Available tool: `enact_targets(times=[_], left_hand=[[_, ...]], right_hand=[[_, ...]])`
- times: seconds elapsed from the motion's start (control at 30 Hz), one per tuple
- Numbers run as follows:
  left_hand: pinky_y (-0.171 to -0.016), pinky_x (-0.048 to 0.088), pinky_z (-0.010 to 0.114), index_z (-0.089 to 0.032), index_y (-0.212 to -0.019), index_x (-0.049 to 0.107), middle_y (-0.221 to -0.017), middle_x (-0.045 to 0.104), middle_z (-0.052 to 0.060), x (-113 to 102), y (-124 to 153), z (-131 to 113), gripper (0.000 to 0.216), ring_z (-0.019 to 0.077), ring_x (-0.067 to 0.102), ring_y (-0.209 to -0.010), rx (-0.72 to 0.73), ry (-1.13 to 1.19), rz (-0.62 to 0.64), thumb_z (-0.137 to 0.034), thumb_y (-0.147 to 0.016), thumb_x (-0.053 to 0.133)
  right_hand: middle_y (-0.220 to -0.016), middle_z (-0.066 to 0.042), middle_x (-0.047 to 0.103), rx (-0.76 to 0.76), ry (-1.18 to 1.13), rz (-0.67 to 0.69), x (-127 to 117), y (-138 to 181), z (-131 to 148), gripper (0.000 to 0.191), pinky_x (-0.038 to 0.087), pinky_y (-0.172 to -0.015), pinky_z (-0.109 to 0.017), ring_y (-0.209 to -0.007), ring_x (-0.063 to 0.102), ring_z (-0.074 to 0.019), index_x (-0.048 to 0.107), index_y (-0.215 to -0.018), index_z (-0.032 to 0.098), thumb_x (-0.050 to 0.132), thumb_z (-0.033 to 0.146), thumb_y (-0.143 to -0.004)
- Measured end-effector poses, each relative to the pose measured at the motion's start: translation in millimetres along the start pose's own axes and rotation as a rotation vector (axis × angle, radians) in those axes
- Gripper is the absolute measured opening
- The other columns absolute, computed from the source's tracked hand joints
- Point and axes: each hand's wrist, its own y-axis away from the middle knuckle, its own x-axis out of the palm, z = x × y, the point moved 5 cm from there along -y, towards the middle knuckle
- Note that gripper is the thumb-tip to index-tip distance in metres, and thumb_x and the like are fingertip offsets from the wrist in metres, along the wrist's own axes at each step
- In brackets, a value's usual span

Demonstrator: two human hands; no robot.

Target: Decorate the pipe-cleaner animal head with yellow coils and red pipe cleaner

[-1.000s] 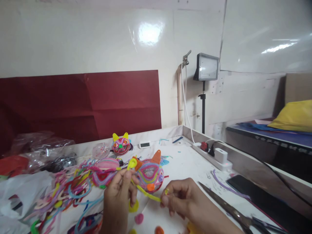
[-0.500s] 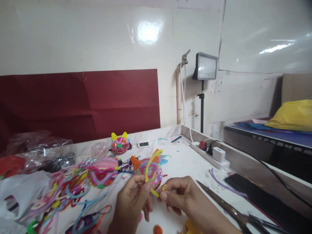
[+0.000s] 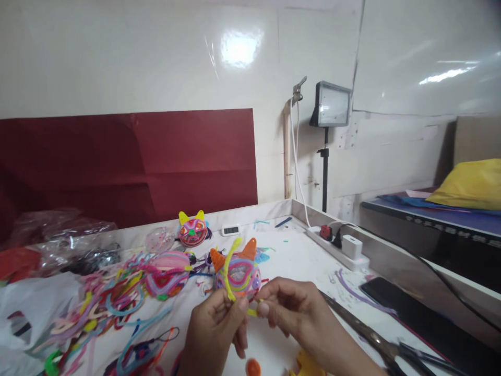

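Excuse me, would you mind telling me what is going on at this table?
Someone is handling a fuzzy yellow strip: the left hand pinches it partway along, one end standing up, and the right hand pinches it farther along. An orange-eared figure sits just beyond the hands. Loose coloured strips lie to the left, scissors to the right.

Under even indoor light, we see a blown-out glare patch on the glossy wall (image 3: 168, 62), streaked reflections at upper right, a soft shadow beside the lamp (image 3: 334, 106), and wide-angle edge stretching.
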Motion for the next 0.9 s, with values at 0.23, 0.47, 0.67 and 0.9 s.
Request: enact_targets(times=[0.23,0.47,0.67,0.9], left_hand=[[-0.031,0.034,0.015,-0.015,-0.061,0.058,-0.036,0.052,-0.005,7,2,8,0.037,0.0054,0.040,-0.028,-0.067,0.022,0.055,-0.049,-0.063,0.074],[-0.033,0.030,0.015,-0.015,-0.058,0.056,-0.034,0.048,-0.006,2,1,7,0.042,0.0042,0.037,-0.028,-0.024,-0.001,0.008,-0.054,-0.067,0.070],[-0.032,0.027,0.014,-0.016,-0.058,0.055,-0.032,0.045,-0.007,2,-1,12,0.044,0.0040,0.034,-0.027,-0.029,0.001,0.028,-0.057,-0.068,0.068],[-0.032,0.025,0.014,-0.016,-0.058,0.055,-0.033,0.044,-0.008,3,0,11,0.046,0.0035,0.033,-0.027,-0.026,0.005,0.038,-0.059,-0.069,0.067]], right_hand=[[-0.053,0.003,0.056,0.010,0.012,-0.040,-1,-1,-4,0.040,0.034,-0.046,-0.019,-0.047,0.040,-0.0071,0.070,-0.071,0.015,0.077,0.054,-0.065],[-0.053,0.003,0.052,-0.024,0.090,-0.063,-1,-2,-5,0.041,0.031,-0.046,-0.021,-0.049,0.039,-0.0085,0.071,-0.068,0.015,0.075,0.055,-0.067],[-0.062,0.000,0.057,-0.118,0.128,-0.022,0,-3,-7,0.030,0.034,-0.053,-0.022,-0.057,0.044,-0.0107,0.075,-0.073,0.018,0.071,0.047,-0.075],[-0.065,0.000,0.058,-0.150,0.207,-0.010,-2,1,2,0.022,0.034,-0.053,-0.023,-0.058,0.045,-0.0116,0.076,-0.075,0.019,0.067,0.039,-0.079]])
